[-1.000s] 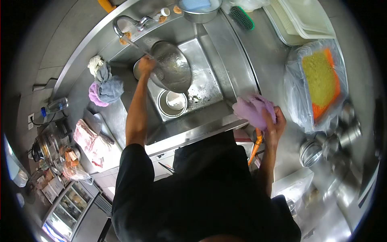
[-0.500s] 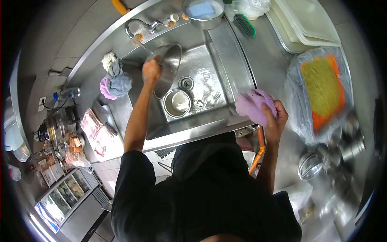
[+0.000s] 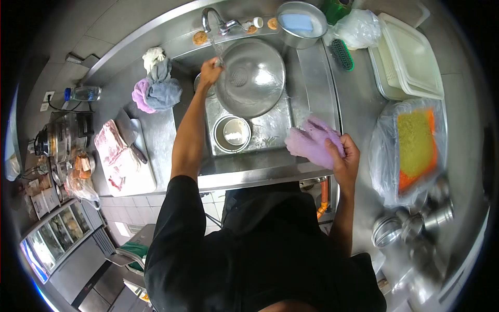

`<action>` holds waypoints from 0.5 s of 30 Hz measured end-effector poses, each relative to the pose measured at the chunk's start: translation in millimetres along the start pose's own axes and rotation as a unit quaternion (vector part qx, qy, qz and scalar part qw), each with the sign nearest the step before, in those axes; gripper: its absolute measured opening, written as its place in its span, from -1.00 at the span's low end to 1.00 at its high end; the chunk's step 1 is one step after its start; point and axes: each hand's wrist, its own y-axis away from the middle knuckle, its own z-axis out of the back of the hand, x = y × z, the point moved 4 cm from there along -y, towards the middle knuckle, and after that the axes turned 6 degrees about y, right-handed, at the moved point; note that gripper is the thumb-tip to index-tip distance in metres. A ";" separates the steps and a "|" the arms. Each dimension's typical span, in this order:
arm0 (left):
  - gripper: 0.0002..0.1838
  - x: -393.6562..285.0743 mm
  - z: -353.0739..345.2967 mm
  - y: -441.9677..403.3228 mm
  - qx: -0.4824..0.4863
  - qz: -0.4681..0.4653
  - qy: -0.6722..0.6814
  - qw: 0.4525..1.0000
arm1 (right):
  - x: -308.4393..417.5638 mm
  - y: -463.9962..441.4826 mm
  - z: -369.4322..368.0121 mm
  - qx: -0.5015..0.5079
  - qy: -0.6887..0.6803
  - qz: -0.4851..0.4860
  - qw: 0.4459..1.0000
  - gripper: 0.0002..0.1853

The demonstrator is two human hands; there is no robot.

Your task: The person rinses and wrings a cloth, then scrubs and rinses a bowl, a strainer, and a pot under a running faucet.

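I am looking down on a steel sink (image 3: 278,122), where a wide, round silver bowl (image 3: 252,80) is showing a smooth inside with one bright white glare. A crumpled lilac cloth (image 3: 312,141), soft and rough-textured, is bunching above the sink's front right corner. The right hand (image 3: 345,156) is pinching it between thumb and fingers; the left hand (image 3: 211,73) is grasping the bowl's left rim, just below the tap (image 3: 223,28).

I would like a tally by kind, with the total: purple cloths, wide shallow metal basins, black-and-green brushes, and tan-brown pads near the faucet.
Soft purple cloths: 2
Wide shallow metal basin: 1
Oval black-and-green brush: 1
Small tan-brown pads: 3
Total: 7
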 end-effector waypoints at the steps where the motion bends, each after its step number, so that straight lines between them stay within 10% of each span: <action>1: -0.93 -23.2 -9.7 -3.5 0.014 -0.081 -0.060 0.995 | 2.1 1.0 -6.4 0.013 0.001 -0.006 1.000 -0.70; 5: -0.83 -82.1 -41.5 -2.2 0.144 -0.129 -0.326 0.925 | 8.7 6.5 -25.9 0.036 0.046 0.003 0.998 -0.70; 9: -0.85 -77.3 -28.4 -5.8 0.110 -0.126 -0.307 0.937 | 13.6 11.2 -33.8 0.030 0.058 -0.002 0.998 -0.71; 11: -0.86 -45.6 3.3 -12.9 -0.037 -0.050 -0.181 0.982 | 13.3 10.4 -36.4 0.020 0.052 -0.003 0.998 -0.72; 15: -0.87 50.1 31.8 -10.2 0.000 0.066 0.041 0.997 | 14.2 4.3 -49.0 0.008 0.024 -0.015 1.000 -0.72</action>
